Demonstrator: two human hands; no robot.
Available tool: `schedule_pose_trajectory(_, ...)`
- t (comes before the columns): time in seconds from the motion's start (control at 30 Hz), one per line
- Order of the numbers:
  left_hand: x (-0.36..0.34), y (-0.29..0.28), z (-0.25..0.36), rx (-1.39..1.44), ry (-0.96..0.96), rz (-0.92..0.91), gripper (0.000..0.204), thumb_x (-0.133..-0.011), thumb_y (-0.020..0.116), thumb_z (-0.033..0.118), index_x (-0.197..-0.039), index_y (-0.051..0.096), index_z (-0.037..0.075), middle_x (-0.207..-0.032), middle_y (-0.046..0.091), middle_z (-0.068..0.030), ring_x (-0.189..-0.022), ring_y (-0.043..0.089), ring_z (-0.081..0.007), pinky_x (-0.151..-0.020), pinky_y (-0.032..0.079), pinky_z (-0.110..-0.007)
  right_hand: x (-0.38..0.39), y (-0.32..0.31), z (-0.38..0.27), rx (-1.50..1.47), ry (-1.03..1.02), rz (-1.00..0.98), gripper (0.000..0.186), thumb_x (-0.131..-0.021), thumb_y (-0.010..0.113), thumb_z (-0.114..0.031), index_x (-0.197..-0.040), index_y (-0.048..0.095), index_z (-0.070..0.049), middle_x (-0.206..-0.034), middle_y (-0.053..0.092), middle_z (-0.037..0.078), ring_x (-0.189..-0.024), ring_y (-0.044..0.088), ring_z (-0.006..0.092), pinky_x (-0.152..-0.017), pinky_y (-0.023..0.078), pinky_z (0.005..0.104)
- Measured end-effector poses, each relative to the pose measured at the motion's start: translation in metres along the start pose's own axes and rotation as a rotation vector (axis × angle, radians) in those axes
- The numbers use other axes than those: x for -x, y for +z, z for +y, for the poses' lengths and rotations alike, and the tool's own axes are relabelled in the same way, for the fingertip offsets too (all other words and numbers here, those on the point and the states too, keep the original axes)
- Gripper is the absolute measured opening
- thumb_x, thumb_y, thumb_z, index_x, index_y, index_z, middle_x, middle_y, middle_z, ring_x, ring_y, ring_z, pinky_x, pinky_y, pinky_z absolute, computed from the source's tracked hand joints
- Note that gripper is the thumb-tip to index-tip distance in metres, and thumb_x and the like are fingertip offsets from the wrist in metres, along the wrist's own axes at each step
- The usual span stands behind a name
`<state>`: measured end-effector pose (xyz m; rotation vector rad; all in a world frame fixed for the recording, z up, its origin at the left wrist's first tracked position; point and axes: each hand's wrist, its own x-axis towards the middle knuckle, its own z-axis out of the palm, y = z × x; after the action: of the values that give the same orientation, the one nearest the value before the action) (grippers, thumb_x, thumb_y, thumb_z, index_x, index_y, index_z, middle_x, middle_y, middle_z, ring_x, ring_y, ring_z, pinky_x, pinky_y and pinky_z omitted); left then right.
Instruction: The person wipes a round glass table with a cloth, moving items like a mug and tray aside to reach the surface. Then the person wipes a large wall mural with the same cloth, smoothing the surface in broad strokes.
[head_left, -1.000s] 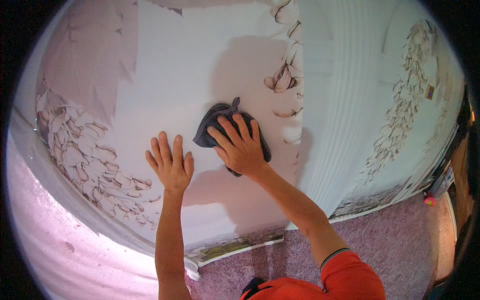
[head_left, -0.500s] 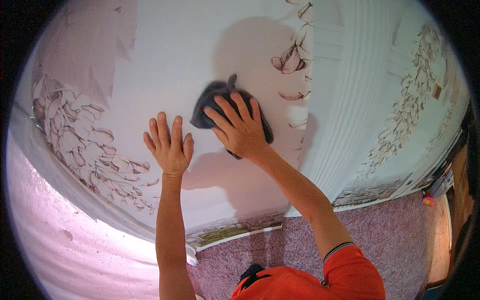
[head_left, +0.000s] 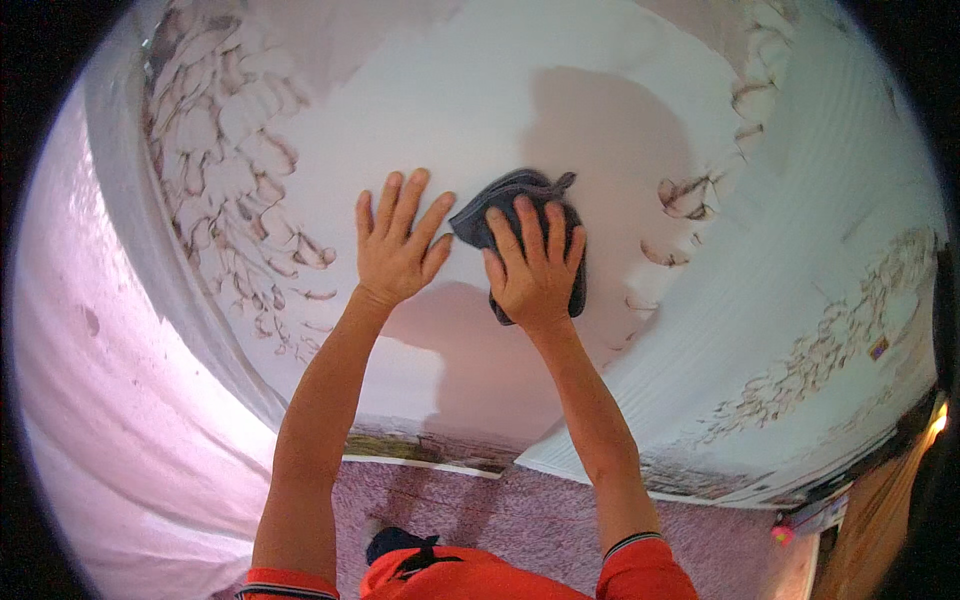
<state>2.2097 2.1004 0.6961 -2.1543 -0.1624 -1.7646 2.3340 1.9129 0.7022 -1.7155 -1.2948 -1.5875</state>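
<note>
A dark grey cloth (head_left: 515,190), folded and with a small loop at its upper corner, lies flat against a pale printed wall covering (head_left: 430,110). My right hand (head_left: 537,275) presses it there, fingers spread over its lower part. To the left of the cloth, my left hand (head_left: 393,262) rests on the bare pale surface with its fingers fanned out and nothing in it. Its thumb is close to the cloth's left corner but apart from it.
Brown petal prints (head_left: 225,150) run down the wall at the left, beside a white and pink draped sheet (head_left: 130,400). Purple carpet (head_left: 560,510) meets the wall's lower edge. A small pink object (head_left: 781,534) sits at the lower right, near an orange-brown surface (head_left: 880,510).
The view has turned and shifted. My right hand and the cloth have moved higher on the wall relative to the flower print. My left hand is now nearer the cloth.
</note>
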Motion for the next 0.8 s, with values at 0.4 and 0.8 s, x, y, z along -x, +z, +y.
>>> schedule_pose_trajectory(0.4, 0.033, -0.031, -0.068, -0.030, 0.062, -0.123, 0.057, -0.100, 0.060, 0.041, -0.156, 0.049, 0.036, -0.170, 0.037, -0.0006, -0.157, 0.031, -0.0245, -0.127, 0.012, -0.058, 0.078, 0.003, 0.021, 0.124, -0.218, -0.223, 0.045, -0.098, 0.063, -0.043, -0.141, 0.065, -0.032, -0.152, 0.055, 0.003, -0.138, 0.049, 0.0345, -0.113, 0.029, 0.0673)
schedule_pose_trajectory(0.8, 0.051, -0.033, -0.084, -0.053, 0.079, -0.116, 0.058, -0.099, 0.059, 0.043, -0.156, 0.050, 0.035, -0.169, 0.037, -0.0004, -0.157, 0.031, -0.0251, -0.127, 0.012, -0.057, 0.047, 0.017, -0.011, 0.021, -0.559, -0.380, 0.058, -0.095, 0.068, -0.040, -0.152, 0.055, -0.034, -0.161, 0.046, -0.004, -0.144, 0.044, 0.0250, -0.119, 0.026, 0.0581)
